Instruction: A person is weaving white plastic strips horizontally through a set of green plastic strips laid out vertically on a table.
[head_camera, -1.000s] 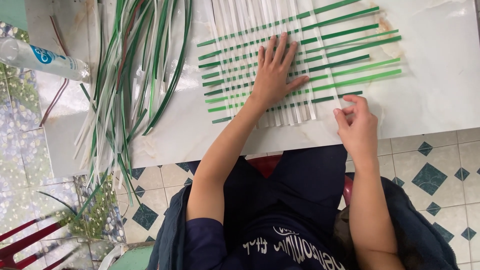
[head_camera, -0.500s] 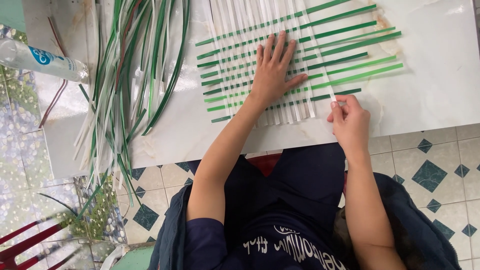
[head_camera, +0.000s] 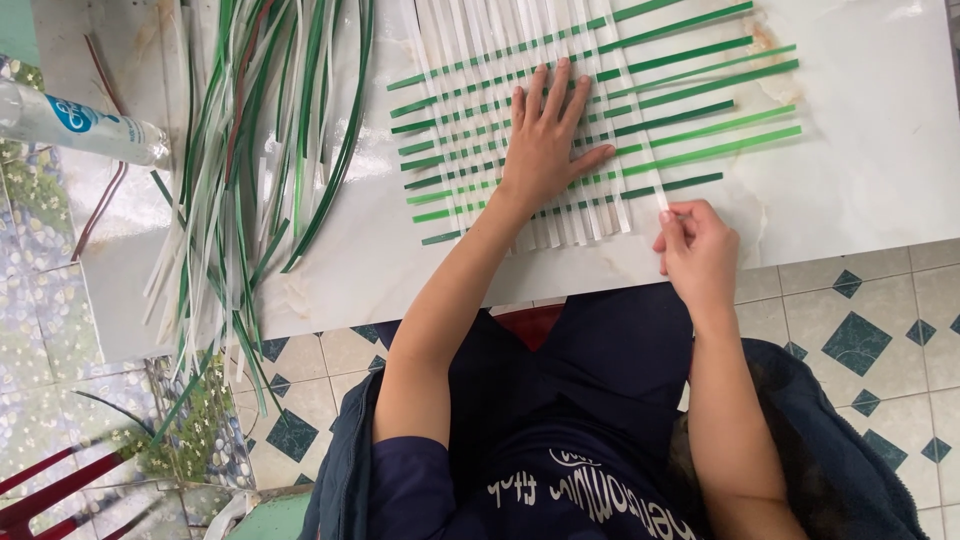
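Woven mat: we see green and white strips interlaced on the white table.
Left hand: fingers spread, pressing flat on the mat's middle.
Right hand: at the mat's near right corner, apparently pinching a white strip.
Loose strips: piled left of the mat.

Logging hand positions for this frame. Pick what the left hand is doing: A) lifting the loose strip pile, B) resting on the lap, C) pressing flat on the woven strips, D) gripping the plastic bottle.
C: the left hand lies palm-down, fingers spread, on the woven strips, while the right hand pinches a white strip at the weave's edge.
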